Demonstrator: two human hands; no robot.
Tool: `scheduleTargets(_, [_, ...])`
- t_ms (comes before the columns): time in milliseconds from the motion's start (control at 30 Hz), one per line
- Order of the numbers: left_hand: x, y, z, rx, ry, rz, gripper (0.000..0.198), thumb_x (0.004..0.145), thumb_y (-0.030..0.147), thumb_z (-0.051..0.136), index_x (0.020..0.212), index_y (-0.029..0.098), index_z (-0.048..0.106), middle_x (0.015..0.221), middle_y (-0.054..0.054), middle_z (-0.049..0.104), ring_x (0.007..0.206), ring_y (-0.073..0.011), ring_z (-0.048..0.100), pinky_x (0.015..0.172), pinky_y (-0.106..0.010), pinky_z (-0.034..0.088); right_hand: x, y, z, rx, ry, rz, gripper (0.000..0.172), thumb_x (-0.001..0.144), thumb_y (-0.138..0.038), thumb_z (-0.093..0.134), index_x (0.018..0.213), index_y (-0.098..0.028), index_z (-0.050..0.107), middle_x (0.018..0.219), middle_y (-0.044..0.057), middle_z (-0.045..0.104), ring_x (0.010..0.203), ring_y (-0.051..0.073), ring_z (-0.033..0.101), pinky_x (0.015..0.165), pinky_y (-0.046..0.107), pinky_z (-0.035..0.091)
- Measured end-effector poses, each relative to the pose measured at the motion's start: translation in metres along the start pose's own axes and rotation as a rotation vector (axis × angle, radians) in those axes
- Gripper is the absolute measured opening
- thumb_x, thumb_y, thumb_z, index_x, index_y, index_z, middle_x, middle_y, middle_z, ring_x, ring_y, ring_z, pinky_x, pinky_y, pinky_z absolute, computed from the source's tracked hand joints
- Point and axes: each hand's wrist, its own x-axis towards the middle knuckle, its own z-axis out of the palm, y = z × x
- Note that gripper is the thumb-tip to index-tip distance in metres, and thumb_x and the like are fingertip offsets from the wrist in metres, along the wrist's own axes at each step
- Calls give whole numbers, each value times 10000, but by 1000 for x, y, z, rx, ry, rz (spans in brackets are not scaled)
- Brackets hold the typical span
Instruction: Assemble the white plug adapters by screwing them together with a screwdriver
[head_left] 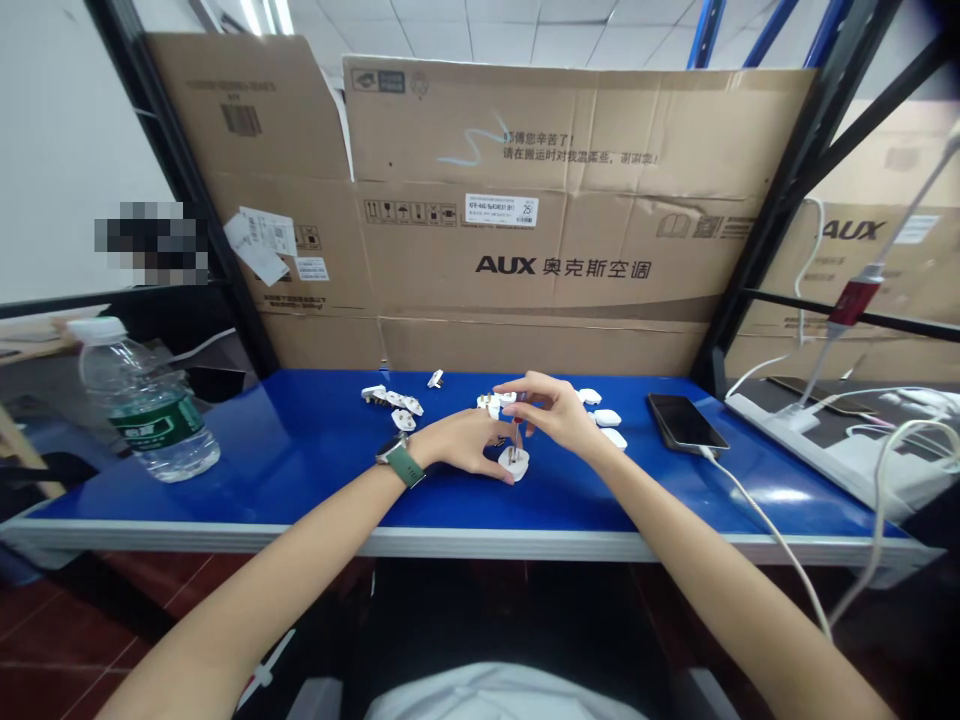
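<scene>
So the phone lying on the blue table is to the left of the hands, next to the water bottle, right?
Not quite. The head view shows the phone on the blue table to the right of the hands, far from the water bottle, which stands at the left end.

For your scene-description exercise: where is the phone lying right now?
In the head view, the phone lies flat on the blue table, right of the right hand and the white plugs, with a cable attached.

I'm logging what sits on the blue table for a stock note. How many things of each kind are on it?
White plug parts (one under the left hand and right hand): about 11; the small ones overlap, so this is rough
Water bottle: 1
Phone: 1
Total: about 13
</scene>
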Motion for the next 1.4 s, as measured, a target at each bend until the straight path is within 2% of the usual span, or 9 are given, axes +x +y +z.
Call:
scheduleTargets(100, [-2, 1, -5, 42, 64, 29, 464, 819, 635, 714, 1056, 237, 710, 658, 22, 595, 613, -154, 555, 586, -255, 325, 1, 3, 0, 109, 38, -55, 397, 923, -413, 695, 1295, -276, 681, 917, 20, 623, 704, 139, 635, 592, 269, 582])
scheduleTargets(200, [-9, -2, -18, 127, 263, -13, 489, 830, 627, 705, 1095, 217, 689, 644, 25, 608, 571, -146, 546, 587, -258, 323, 6, 5, -8, 326, 260, -158, 491, 967, -431, 638, 1429, -327, 510, 928, 7, 646, 754, 147, 656, 715, 305, 585])
scheduleTargets(400, [-25, -41, -40, 312, 578, -317, 404, 944, 556, 585, 1151, 216, 654, 1047, -58, 686, 817, -185, 634, 714, -287, 422, 14, 14, -29, 510, 571, -140, 325, 921, -432, 692, 1177, -294, 545, 927, -8, 663, 704, 118, 650, 716, 281, 562])
scheduleTargets(533, [-27, -71, -28, 401, 423, -504, 354, 893, 518, 655, 1107, 238, 686, 1126, -74, 663, 997, -259, 644, 860, -368, 426, 14, 22, -26, 386, 536, -75, 286, 913, -461, 678, 1084, -268, 555, 821, -33, 600, 579, 97, 562, 552, 237, 502])
scheduleTargets(700, [-22, -77, -10, 329, 165, -529, 422, 890, 443, 632, 1277, 276, 661, 1262, -97, 679, 1197, -316, 596, 984, -434, 368, 14, 26, -20, 324, 385, 25, 313, 899, -481, 664, 1074, -244, 555, 840, -22, 586, 528, 87, 492, 442, 216, 397])
scheduleTargets(833, [-24, -80, -16, 344, 230, -605, 563, 901, 302, 535, 1463, 315, 528, 1411, -95, 628, 1285, -334, 551, 1044, -490, 341, 15, 30, -25, 142, 392, 32, 285, 965, -483, 540, 1122, -246, 529, 853, -7, 592, 532, 101, 464, 461, 227, 376])
scheduleTargets(933, [-31, -95, -21, 410, 287, -746, 528, 924, 252, 472, 1444, 288, 553, 1492, -105, 565, 1331, -346, 522, 1090, -535, 324, 12, 35, -31, -304, 333, 79, 217, 1006, -365, 452, 1125, -229, 572, 904, 40, 632, 696, 160, 574, 616, 271, 471])
scheduleTargets(1100, [-38, -119, -16, 445, 136, -862, 541, 945, 277, 474, 1486, 283, 496, 1571, -142, 476, 1391, -367, 476, 1133, -624, 269, 4, 41, -39, -1013, 63, 463, 300, 925, -166, 524, 1190, -173, 663, 1179, 189, 649, 1027, 301, 670, 857, 366, 501])
scheduleTargets(1400, [-33, -109, -22, 451, 111, -758, 368, 948, 309, 468, 1253, 290, 673, 1300, -104, 678, 1221, -341, 594, 1071, -616, 301, 3, 53, -91, -1135, 93, 735, 396, 951, -220, 513, 1304, -146, 676, 1255, 215, 704, 1149, 329, 675, 871, 367, 510])
